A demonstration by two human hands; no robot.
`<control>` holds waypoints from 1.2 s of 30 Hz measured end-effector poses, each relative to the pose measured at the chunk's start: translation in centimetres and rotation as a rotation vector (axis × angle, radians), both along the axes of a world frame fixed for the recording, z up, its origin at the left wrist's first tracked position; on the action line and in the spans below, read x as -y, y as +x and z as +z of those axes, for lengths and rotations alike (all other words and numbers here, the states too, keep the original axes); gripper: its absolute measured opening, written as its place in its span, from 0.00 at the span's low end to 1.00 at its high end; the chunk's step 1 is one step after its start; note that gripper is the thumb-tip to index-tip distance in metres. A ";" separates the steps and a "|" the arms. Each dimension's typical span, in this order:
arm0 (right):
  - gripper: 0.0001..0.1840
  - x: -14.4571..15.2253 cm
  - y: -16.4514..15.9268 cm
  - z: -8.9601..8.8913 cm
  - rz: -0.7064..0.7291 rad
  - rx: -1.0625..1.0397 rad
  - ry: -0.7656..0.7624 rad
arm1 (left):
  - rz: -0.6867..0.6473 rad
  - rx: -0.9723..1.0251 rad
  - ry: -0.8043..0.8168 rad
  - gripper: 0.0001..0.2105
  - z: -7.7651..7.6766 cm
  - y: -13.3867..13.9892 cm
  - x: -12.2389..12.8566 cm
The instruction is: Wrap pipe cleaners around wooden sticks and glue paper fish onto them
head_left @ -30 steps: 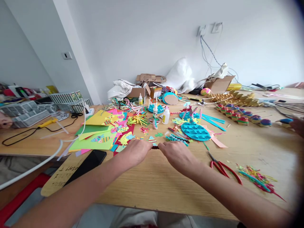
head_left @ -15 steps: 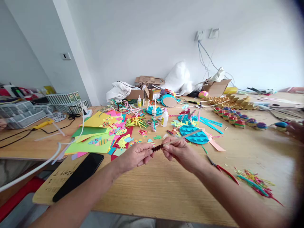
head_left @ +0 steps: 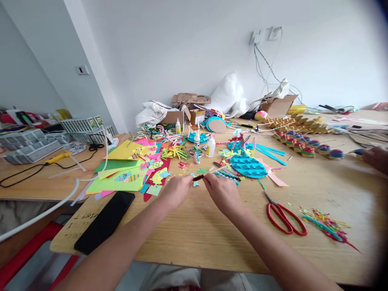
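A short, dark brown twisted strip (head_left: 198,177) spans the small gap between my two hands, above the table. My left hand (head_left: 178,190) pinches its left end, and my right hand (head_left: 222,193) grips the right end, knuckles up. The strip's ends are hidden in my fingers, and its material is unclear. Just past my right hand lie twisted blue and dark strips (head_left: 230,176) and a blue bumpy disc (head_left: 248,165). Red-handled scissors (head_left: 283,218) rest on the table beyond my right forearm. Paper fish cutouts (head_left: 159,176) lie ahead of my left hand.
Coloured paper sheets (head_left: 115,184) and a black phone (head_left: 104,222) lie left. Glue bottles (head_left: 210,147) stand mid-table. Paper scraps (head_left: 325,226) are heaped right, below a row of striped domes (head_left: 307,152). Another person's hand (head_left: 376,158) is at the right edge.
My hands have moved slightly forward, and the right has turned knuckles up. The pale flat strip that stuck out of my right hand is no longer visible. The scissors now show fully beside my forearm.
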State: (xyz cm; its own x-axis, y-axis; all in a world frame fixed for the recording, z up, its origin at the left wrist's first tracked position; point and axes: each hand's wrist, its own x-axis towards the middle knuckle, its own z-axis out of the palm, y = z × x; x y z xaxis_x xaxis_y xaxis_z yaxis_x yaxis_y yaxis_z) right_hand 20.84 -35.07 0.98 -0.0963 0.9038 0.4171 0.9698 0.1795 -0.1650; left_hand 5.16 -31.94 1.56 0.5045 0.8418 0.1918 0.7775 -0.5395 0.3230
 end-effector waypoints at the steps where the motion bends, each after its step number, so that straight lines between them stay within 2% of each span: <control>1: 0.10 0.1 0.1 0.2 0.028 0.121 -0.011 | -0.010 -0.098 0.024 0.13 0.1 0.0 0.1; 5: 0.08 0.9 0.4 1.7 0.308 0.420 -0.009 | -0.092 -0.399 0.054 0.13 1.5 -0.2 0.5; 7: 0.08 1.3 0.6 3.0 0.437 0.465 -0.014 | -0.168 -0.459 0.033 0.11 2.8 -0.5 0.8; 9: 0.08 1.6 1.0 4.5 0.561 0.437 -0.096 | -0.266 -0.475 -0.018 0.09 4.4 -0.9 1.0; 11: 0.09 1.7 1.7 6.0 0.722 0.282 -0.294 | -0.408 -0.420 -0.111 0.09 5.9 -1.5 1.2; 12: 0.09 1.7 2.2 6.6 0.810 0.136 -0.424 | -0.507 -0.355 -0.176 0.10 6.6 -1.8 1.3; 14: 0.11 1.7 3.2 7.1 0.920 -0.249 -0.638 | -0.637 -0.183 -0.323 0.11 7.3 -2.4 1.5; 15: 0.11 1.7 3.6 7.1 0.932 -0.446 -0.703 | -0.650 -0.088 -0.396 0.11 7.4 -2.5 1.6; 18: 0.13 1.4 3.8 5.7 0.840 -0.958 -0.707 | -0.505 0.207 -0.583 0.11 6.2 -2.6 2.0; 21: 0.12 0.9 2.7 3.5 0.710 -1.382 -0.585 | -0.338 0.505 -0.742 0.12 4.2 -2.0 2.0; 24: 0.11 -0.1 0.9 1.6 0.559 -1.678 -0.417 | -0.215 0.659 -0.810 0.12 2.3 -0.9 1.5; 26: 0.12 -0.8 -0.1 0.6 0.446 -1.838 -0.327 | -0.140 0.689 -0.756 0.11 1.2 -0.1 0.8; 29: 0.14 -1.9 -1.2 -0.4 0.303 -2.004 -0.221 | -0.081 0.651 -0.565 0.10 -0.2 0.9 -0.5; 32: 0.14 -2.5 -1.6 -1.2 0.225 -2.054 -0.176 | -0.043 0.491 -0.347 0.12 -1.1 1.4 -1.5; 36: 0.11 -2.5 -1.5 -1.7 0.143 -2.057 -0.208 | -0.003 0.205 -0.104 0.10 -1.1 1.3 -1.9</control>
